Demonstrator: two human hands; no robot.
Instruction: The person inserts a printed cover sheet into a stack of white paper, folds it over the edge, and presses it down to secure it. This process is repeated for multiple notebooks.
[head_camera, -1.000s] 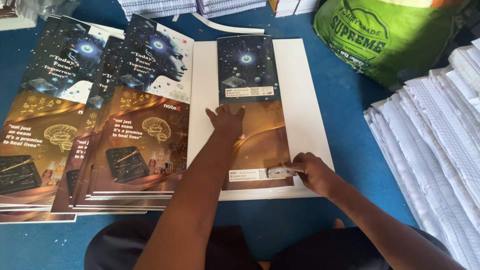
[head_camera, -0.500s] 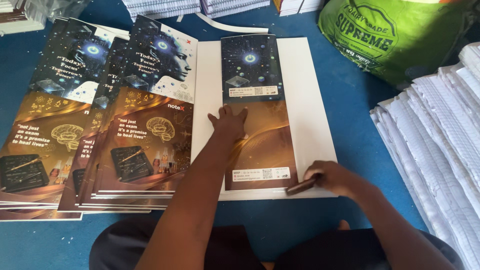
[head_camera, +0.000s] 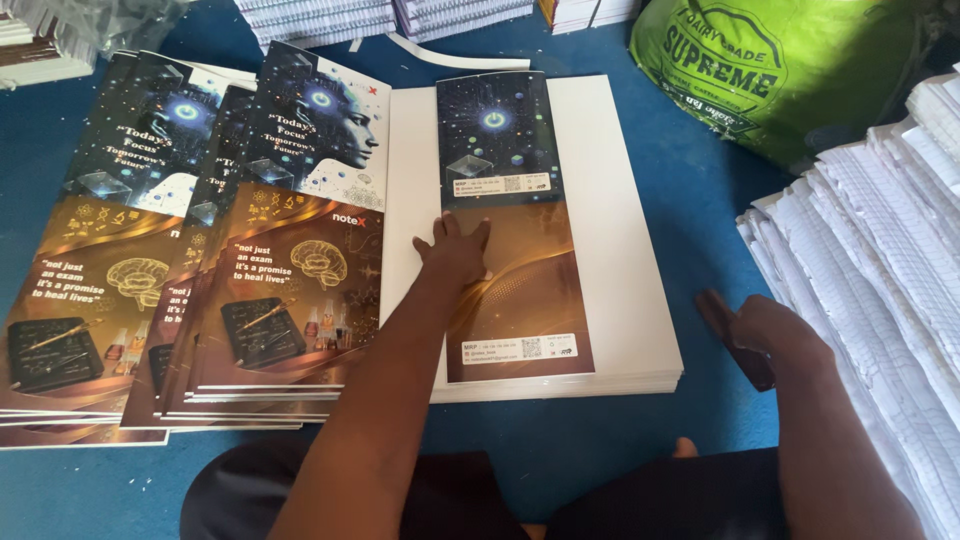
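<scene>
White sheet stack (head_camera: 620, 200) carries a printed cover strip (head_camera: 510, 230); your left hand (head_camera: 455, 250) presses it, fingers spread. Your right hand (head_camera: 775, 335) grips a dark tool (head_camera: 735, 338), fingers wrapped closed.

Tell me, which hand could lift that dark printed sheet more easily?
Probably the left hand: it lies flat on the printed sheet. The right hand is off the white stack, holding a dark tool.

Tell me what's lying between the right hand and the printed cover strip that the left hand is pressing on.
In the head view, between the right hand and the printed cover strip lie the bare white margin of the sheet stack, then blue floor.
</scene>
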